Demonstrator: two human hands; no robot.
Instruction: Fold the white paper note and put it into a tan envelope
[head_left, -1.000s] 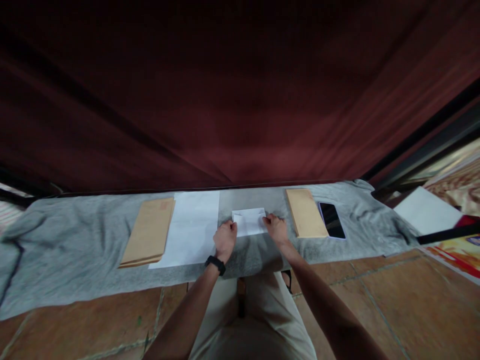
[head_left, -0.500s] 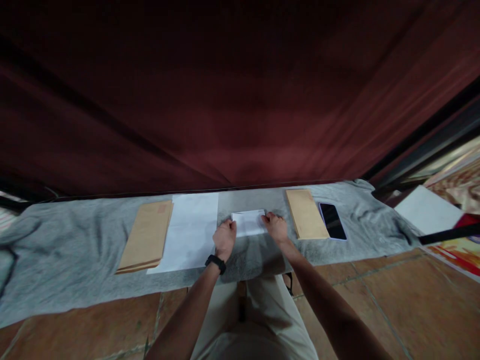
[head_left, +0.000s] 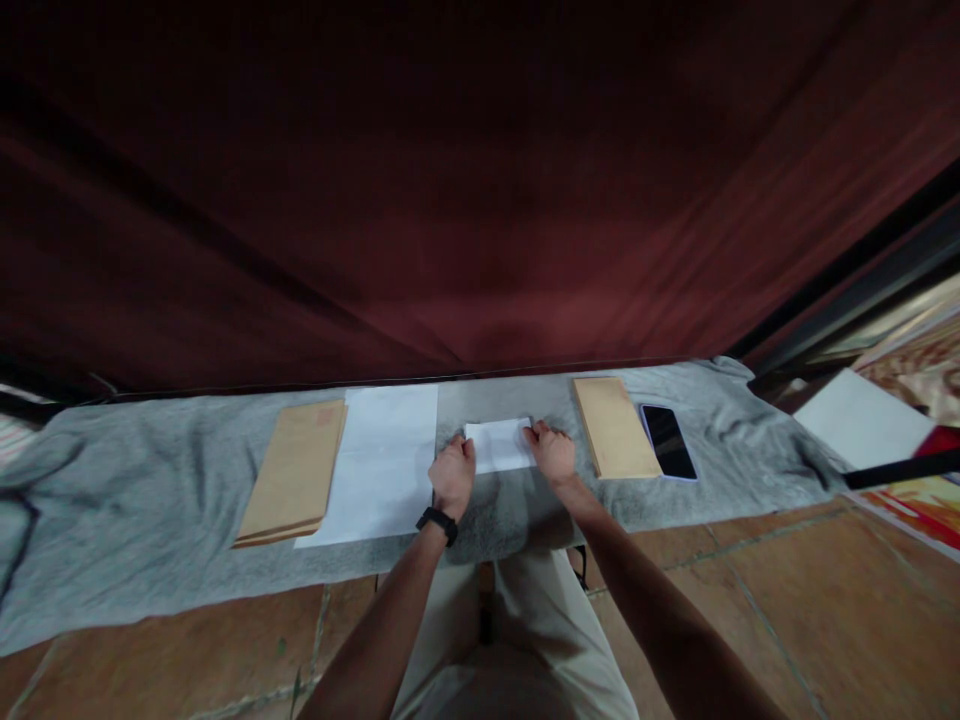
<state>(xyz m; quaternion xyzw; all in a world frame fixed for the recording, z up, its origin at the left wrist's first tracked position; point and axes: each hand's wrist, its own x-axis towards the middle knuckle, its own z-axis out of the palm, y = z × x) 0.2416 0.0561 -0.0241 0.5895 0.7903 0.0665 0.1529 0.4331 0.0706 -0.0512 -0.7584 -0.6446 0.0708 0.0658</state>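
A small folded sheet of white paper (head_left: 498, 446) lies on the grey cloth in front of me. At its left edge my left hand (head_left: 453, 472), with a dark watch on the wrist, is closed on the paper. My right hand (head_left: 551, 450) pinches the right edge, its fingers curled. Left of my left hand lie flat white sheets (head_left: 386, 460). Further left is a stack of brown envelopes (head_left: 296, 465), partly over the sheets. A second brown envelope stack (head_left: 615, 428) rests to the right of my right hand.
A phone (head_left: 669, 442) lies beside the right-hand envelopes. The grey cloth (head_left: 172, 500) covers the long narrow surface. Behind it rises a dark red fabric wall (head_left: 480, 250). At far right are a white sheet (head_left: 862, 420) and a colourful printed item (head_left: 919, 505). Below is a tiled floor (head_left: 750, 600).
The upper layer of the folded paper lies flatter, and the crease line near its top edge no longer shows. Both hands stay at its sides, almost unmoved.
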